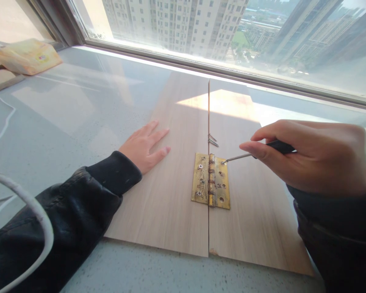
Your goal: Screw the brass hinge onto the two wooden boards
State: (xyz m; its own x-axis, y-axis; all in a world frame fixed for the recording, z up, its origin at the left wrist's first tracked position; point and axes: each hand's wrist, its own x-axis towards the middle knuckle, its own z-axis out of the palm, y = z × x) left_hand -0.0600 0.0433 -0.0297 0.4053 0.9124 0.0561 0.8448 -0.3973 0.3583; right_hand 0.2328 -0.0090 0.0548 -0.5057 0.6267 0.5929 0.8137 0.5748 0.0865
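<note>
Head camera view: two pale wood-grain boards lie side by side on a speckled light countertop (79,101), meeting at a straight seam. A brass hinge (212,178) lies flat across this seam, its knuckle aligned with the joint, one leaf on the left board (167,203) and the other on the right board (256,219). Cross-slot screw heads show in the left leaf.

Left hand (146,147): palm down on the left board, fingers spread and apart, nothing grasped. Right hand (311,154): closed around the dark handle of a screwdriver (239,157), thumb and index finger forward near the shaft. The shaft slants toward the hinge, with its tip at the uppermost hole of the right leaf. A screw appears to sit at the tip, though its depth cannot be read at this scale.

Several loose screws (213,142) lie beside the seam, just beyond the hinge on the window side. A white cable (45,232) (nearest the camera) loops in front of the left sleeve (79,207). A yellowish soft package (33,57) rests at the far left, near the window frame (183,67).
</note>
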